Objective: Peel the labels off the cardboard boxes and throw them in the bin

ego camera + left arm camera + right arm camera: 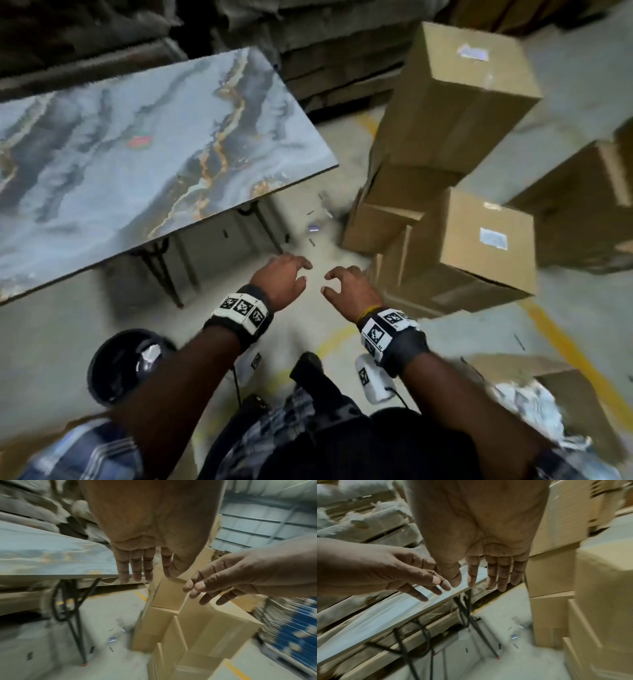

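Cardboard boxes stand stacked at the right. The nearest box [479, 246] carries a white label [493, 238] on its top face, and a taller box [459, 89] behind it has a label [472, 52] too. Both hands hang empty over the floor between the table and the boxes. My left hand [287, 277] has relaxed, straight fingers [135, 566]. Just left of the nearest box, my right hand [346, 287] spreads its loosely bent fingers [501, 573]. A black bin [120, 366] with crumpled white paper inside stands on the floor at the lower left.
A marble-patterned folding table [137, 144] fills the left, its black legs [75, 615] beneath. Small scraps [314, 229] litter the concrete floor. Flat cardboard with crumpled paper [534, 404] lies at the lower right. Pallets and more boxes [582, 205] line the back and right.
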Available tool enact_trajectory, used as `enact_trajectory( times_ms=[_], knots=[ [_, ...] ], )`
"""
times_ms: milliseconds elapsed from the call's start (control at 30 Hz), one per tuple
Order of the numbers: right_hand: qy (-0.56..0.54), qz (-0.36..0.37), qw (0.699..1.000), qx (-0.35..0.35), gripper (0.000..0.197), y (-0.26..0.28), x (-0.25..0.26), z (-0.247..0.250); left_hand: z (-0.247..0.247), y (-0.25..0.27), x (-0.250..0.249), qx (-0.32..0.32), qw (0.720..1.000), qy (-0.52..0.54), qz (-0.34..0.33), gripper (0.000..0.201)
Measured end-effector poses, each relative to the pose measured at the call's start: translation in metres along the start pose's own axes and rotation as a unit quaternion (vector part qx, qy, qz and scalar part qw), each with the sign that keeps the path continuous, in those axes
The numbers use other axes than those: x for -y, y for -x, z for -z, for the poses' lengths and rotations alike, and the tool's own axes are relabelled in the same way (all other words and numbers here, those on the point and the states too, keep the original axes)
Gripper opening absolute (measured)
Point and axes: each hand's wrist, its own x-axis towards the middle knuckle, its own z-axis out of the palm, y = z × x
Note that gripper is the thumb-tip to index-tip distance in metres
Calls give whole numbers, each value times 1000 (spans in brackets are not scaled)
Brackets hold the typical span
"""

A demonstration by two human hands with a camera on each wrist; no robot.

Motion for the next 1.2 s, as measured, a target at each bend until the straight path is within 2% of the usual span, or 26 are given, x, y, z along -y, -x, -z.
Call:
enact_trajectory(
  times_ms=[133, 267, 500, 633, 767, 1033, 1200],
  knots=[
    [-58, -92, 991, -75, 35, 19, -37, 29, 0, -33, -55, 37, 993, -27, -107, 37],
    [-107, -175, 968, -148, 35, 43, -58, 52, -2, -49, -98, 47, 979, -51, -192, 38],
    [-132, -265, 927, -228, 36, 66, -95, 81, -15, -76, -162, 57, 955, -73, -281, 39],
    [-139, -290, 912, -256, 35, 64, -123, 101, -26, -95, -200, 65, 953, -72, -288, 38],
    [-135, -301, 909, -254, 34, 44, -162, 122, -44, -130, -238, 72, 953, -68, -285, 39],
    [-108, -316, 919, -209, 43, -27, -270, 166, -88, -215, -318, 89, 969, -91, -213, 46],
    [-76, -304, 935, -168, 52, -79, -331, 176, -127, -270, -342, 129, 973, -124, -149, 55]
  ],
)
